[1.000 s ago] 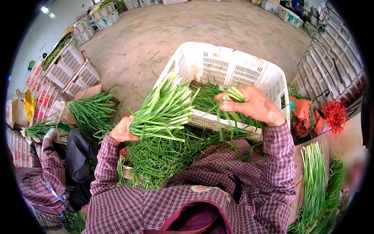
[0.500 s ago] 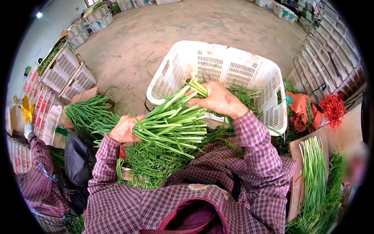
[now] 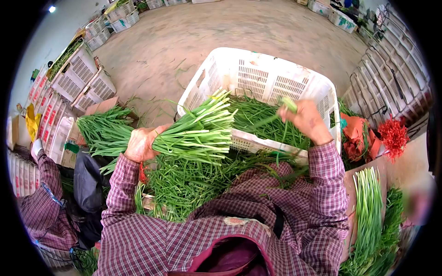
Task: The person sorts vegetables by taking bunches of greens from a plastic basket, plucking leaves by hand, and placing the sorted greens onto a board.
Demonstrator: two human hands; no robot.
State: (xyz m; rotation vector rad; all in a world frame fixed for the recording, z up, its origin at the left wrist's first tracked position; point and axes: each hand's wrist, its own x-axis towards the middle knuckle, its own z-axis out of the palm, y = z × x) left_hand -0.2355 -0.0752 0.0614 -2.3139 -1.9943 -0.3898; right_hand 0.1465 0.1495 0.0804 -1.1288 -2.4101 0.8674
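My left hand (image 3: pixel 142 145) is closed round the leafy part of a thick bunch of garlic chives (image 3: pixel 198 133), whose pale cut ends fan out to the right. Over the right half of a white plastic crate (image 3: pixel 276 65), my right hand (image 3: pixel 307 120) pinches a few chive stalks (image 3: pixel 289 105); they are slightly blurred by motion. Loose chives (image 3: pixel 262 122) lie inside the crate. Below the bunch, a heap of loose green leaves (image 3: pixel 189 184) covers my lap.
At right, a neat row of chives (image 3: pixel 368 202) lies on a board near red ties (image 3: pixel 392 138). Stacked crates (image 3: pixel 386 69) stand beyond. More chives (image 3: pixel 103 131) and crates (image 3: pixel 76 69) are at left, where a co-worker's sleeve (image 3: pixel 48 184) shows.
My right hand has drawn away from the bunch to the right, taking a few stalks over the crate. The bunch in my left hand has shifted slightly left, its ends now free.
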